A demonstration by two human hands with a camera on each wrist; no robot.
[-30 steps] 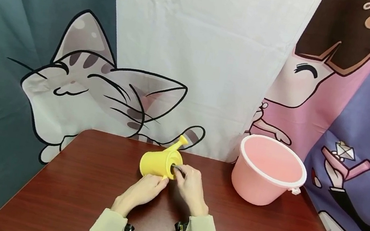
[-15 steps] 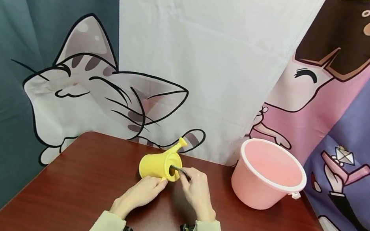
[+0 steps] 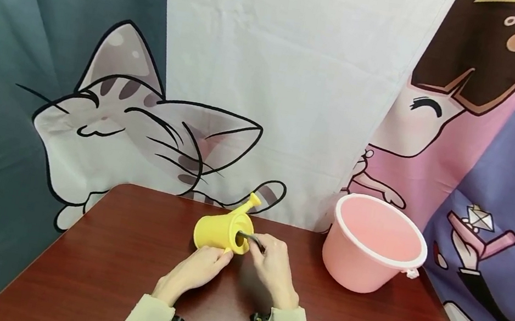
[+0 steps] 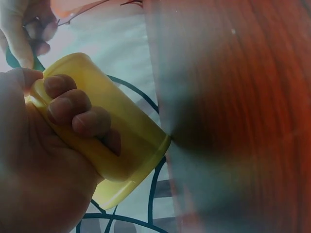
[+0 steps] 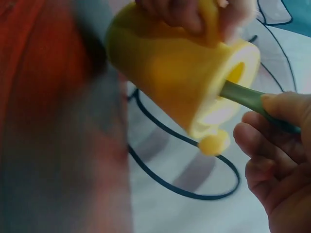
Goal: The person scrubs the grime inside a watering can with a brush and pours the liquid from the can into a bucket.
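Observation:
A yellow watering can [image 3: 213,232] is tipped on its side above the brown table, its round opening facing right and its spout pointing up and back. My left hand [image 3: 194,272] grips the can's handle, fingers curled round it in the left wrist view. In my right hand [image 3: 274,267], thumb and fingers pinch a slim dark-green handle [image 5: 245,98]. That handle reaches into the opening; its far end is hidden inside the can, so its kind cannot be told.
A pink bucket [image 3: 353,269] with a white rim stands at the table's back right. Behind the brown table [image 3: 86,268] hangs a cloth printed with a cartoon cat [image 3: 105,143] and other figures.
Over the second, my right hand has drawn back to the right, and more of the dark-green handle shows outside the opening. The left hand keeps its grip on the watering can.

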